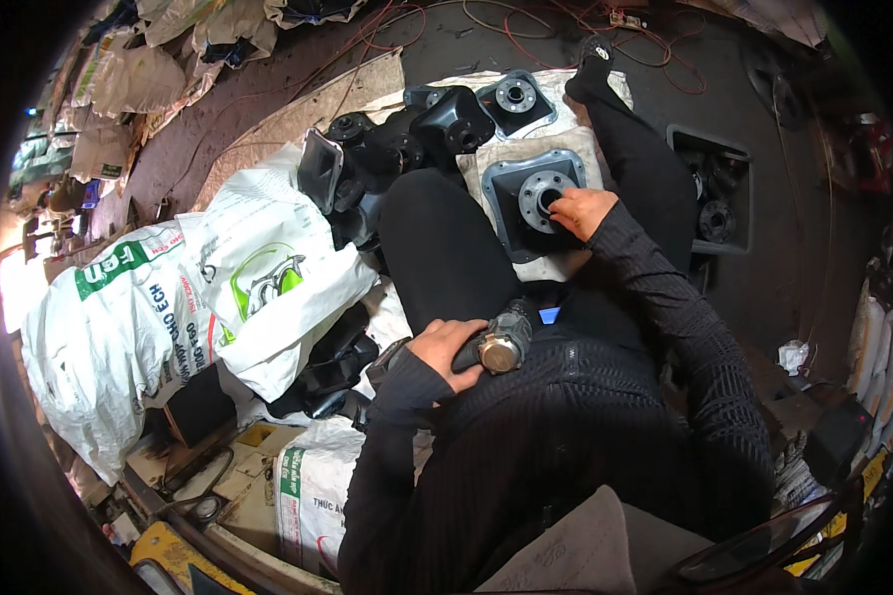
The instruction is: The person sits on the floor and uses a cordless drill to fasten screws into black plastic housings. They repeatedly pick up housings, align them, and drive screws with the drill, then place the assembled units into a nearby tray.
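Observation:
I sit on the floor in dark clothes with my legs stretched forward. My left hand grips a dark power tool with a brass-coloured end, resting on my lap. My right hand reaches forward, fingertips on the round metal flange at the centre of a dark square horn-shaped part. That part lies on pale sheeting between my legs.
Several more black horn-shaped parts are piled ahead, and one lies flat further off. White printed sacks are heaped on my left. A recessed box with round metal pieces sits to the right. Red wires trail across the dark floor.

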Available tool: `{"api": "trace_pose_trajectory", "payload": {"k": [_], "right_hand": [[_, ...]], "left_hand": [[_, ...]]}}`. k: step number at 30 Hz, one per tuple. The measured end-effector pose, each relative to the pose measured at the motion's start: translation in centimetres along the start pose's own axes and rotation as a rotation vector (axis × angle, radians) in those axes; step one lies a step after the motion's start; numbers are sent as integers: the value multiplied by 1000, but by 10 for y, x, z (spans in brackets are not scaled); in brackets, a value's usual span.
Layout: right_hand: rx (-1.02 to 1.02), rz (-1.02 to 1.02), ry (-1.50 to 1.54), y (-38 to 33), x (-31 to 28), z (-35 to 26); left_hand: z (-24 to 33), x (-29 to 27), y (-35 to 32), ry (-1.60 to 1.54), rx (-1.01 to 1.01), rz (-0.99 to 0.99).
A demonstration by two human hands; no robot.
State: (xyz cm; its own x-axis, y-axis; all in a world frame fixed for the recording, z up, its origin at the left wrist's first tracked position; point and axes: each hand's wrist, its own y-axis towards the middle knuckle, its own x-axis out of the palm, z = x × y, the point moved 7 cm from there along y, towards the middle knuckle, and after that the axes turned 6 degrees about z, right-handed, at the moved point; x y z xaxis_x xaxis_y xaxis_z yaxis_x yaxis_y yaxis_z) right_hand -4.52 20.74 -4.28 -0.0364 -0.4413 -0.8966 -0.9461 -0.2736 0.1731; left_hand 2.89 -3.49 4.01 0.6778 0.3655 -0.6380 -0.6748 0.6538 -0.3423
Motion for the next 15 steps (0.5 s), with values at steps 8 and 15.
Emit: {"api": "trace_pose_trajectory", "payload": {"k": [8, 15], "right_hand": [[37, -20, 1, 3, 9, 1], [616, 127, 1927, -37, 13, 27]], "left_hand": [[8, 19, 18, 322, -42, -9], [4, -14, 6, -227, -41, 115]]}}
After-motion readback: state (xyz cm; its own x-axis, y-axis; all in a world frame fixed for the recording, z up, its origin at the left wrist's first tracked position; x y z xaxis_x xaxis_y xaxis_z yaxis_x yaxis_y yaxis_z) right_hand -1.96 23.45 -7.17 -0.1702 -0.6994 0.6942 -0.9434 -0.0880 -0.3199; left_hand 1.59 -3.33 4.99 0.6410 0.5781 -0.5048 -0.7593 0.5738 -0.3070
